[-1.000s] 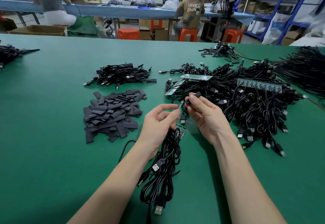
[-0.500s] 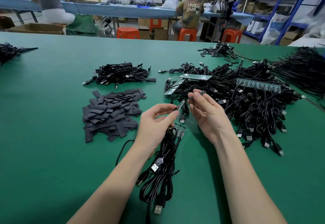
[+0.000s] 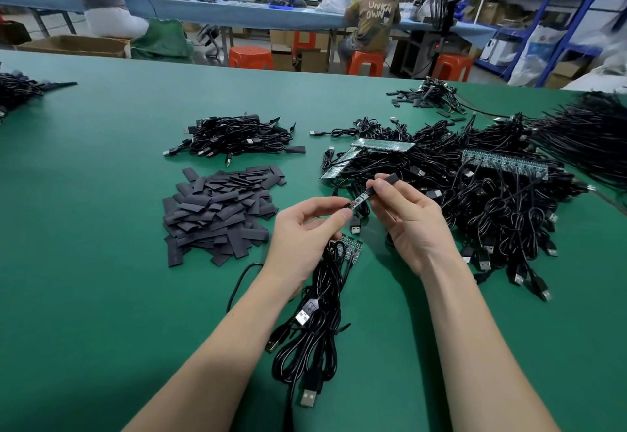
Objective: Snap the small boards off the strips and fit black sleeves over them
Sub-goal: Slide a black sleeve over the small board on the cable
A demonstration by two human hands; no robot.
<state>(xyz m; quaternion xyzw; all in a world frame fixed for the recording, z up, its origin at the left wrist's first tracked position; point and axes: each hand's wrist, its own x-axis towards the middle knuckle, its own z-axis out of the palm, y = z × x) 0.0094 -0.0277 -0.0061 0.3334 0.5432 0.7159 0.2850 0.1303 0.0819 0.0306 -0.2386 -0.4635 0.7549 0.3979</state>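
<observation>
Both hands were up over the green table (image 3: 101, 228), just my side of the big cable heap. Left hand (image 3: 298, 241): thumb and forefinger pinched the near end of a small board (image 3: 358, 200), other fingers curled loosely under; a bundle of black USB cables (image 3: 315, 336) ran from beneath that hand toward me, with a few more small green boards (image 3: 353, 249) showing at its top end. Right hand (image 3: 407, 221): thumb and forefinger pinched a black sleeve (image 3: 386, 181), held in line with the board, sleeve mouth over the board's far end. Most of the board was bare between my two pinches. Couldn't tell how far the board sat inside the sleeve, fingers covered that joint. Remaining right fingers were folded into the palm. Loose pile of flat black sleeves (image 3: 220, 207) lay to the left of my left hand, well clear of it. Behind that pile, a smaller heap of cables (image 3: 237, 138). Right of my hands, the large tangle of cables (image 3: 492, 201) with USB plugs sticking out along its near edge; board strips lay on top of it: two pale ones (image 3: 381, 144) at its left end, a longer one (image 3: 505, 163) further right. More cable bundles at the far left (image 3: 17, 90) and far right (image 3: 590, 136) edges of the table. Two people sat at the back bench (image 3: 237, 11), facing away, on orange stools (image 3: 251, 57).
</observation>
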